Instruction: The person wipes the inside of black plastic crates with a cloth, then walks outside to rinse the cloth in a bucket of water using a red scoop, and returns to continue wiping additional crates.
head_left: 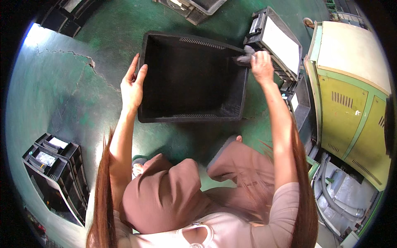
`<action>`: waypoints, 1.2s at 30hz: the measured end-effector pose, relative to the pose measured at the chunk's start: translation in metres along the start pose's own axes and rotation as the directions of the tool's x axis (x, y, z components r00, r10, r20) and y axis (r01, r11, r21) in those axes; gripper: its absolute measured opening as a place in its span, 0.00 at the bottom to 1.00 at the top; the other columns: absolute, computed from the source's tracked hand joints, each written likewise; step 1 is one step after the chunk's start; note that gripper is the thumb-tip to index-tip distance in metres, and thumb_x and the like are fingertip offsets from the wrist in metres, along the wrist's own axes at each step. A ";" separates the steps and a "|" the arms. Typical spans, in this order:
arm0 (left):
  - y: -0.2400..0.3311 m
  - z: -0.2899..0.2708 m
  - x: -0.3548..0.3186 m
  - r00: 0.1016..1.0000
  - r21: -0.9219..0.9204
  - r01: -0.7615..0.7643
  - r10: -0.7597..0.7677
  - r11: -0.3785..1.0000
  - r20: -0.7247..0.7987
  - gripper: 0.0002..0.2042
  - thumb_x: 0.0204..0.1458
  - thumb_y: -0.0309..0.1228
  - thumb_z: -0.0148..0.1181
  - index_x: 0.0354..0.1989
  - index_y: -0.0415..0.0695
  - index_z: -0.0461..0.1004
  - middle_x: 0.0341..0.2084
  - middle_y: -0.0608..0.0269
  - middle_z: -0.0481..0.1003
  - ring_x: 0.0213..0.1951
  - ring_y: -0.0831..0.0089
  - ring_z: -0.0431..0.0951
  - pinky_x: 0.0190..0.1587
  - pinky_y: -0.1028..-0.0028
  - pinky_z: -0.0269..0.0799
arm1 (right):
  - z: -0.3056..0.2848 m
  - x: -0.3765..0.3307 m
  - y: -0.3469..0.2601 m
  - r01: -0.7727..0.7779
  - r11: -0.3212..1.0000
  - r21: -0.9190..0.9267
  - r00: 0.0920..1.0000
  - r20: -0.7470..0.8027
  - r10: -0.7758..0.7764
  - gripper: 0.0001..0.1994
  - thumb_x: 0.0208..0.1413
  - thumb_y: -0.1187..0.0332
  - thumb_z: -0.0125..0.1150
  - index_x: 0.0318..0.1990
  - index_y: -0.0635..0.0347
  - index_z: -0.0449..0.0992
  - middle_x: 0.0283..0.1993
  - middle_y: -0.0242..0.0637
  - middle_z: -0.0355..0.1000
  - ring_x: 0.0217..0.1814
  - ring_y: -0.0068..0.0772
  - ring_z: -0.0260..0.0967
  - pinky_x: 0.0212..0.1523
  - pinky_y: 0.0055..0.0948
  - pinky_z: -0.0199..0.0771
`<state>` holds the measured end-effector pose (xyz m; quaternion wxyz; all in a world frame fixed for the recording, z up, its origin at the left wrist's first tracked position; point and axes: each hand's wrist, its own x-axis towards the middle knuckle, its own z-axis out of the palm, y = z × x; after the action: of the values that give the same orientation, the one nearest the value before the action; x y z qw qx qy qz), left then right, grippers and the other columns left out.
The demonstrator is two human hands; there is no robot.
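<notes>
1. Black plastic crate (190, 78) sits on the green floor (62, 95) in front of the crouching person, its open top facing up; its inside looks bare, with slotted vents along the top of its far wall and low on its near wall.
2. Left hand (132, 84) lies flat against the crate's left wall, fingers straight and together, thumb beside the rim; it is pressed on the wall rather than closed around it, which looks like a way of keeping the crate from sliding.
3. Right hand (261, 62) is bunched around a grey cloth (247, 56) at the crate's far right corner, fingers curled shut on the fabric; the cloth touches the rim there, so the bracing hand on the opposite side seems to answer this pressure.
4. Just beyond that corner stands a stack of black bins (275, 41), the top one carrying a white sheet or panel; whether anything lies beneath it cannot be told.
5. Another stack of black bins (56, 165) stands well apart at lower left, with pale contents in the upper compartments, too small to identify.
6. A green and cream machine cabinet (351, 95) fills the right side, with grey hoses (335, 194) below it.
</notes>
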<state>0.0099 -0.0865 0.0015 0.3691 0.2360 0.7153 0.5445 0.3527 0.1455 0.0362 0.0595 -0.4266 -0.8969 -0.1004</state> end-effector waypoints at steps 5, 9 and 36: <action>-0.003 0.003 0.003 0.996 -0.047 -0.088 0.089 0.995 0.019 0.23 0.51 0.39 0.58 0.56 0.49 0.66 0.23 0.77 0.63 0.23 0.85 0.55 0.31 0.88 0.54 | -0.015 0.028 -0.011 0.091 0.912 0.399 0.987 -0.159 -0.029 0.11 0.51 0.59 0.54 0.37 0.54 0.71 0.37 0.39 0.66 0.43 0.45 0.62 0.46 0.37 0.63; -0.003 0.004 0.000 1.000 -0.086 0.005 -0.004 0.996 0.017 0.22 0.51 0.39 0.59 0.55 0.50 0.67 0.18 0.81 0.54 0.20 0.87 0.48 0.25 0.86 0.45 | -0.007 -0.044 -0.042 0.037 0.947 0.319 0.990 -0.139 0.008 0.08 0.47 0.69 0.58 0.36 0.54 0.70 0.35 0.37 0.63 0.41 0.44 0.60 0.44 0.38 0.63; 0.161 -0.031 0.002 0.796 -0.132 -0.595 0.604 0.793 0.041 0.25 0.45 0.33 0.64 0.54 0.46 0.68 0.35 0.62 0.76 0.36 0.80 0.73 0.41 0.81 0.67 | -0.171 -0.052 -0.012 0.098 0.945 0.311 0.950 0.253 -0.182 0.09 0.53 0.61 0.53 0.38 0.54 0.68 0.38 0.40 0.63 0.41 0.45 0.66 0.41 0.37 0.68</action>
<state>-0.0263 -0.0558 0.1586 0.2190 0.4511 0.5562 0.6627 0.3795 0.0598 0.1909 -0.0117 -0.3573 -0.9294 0.0915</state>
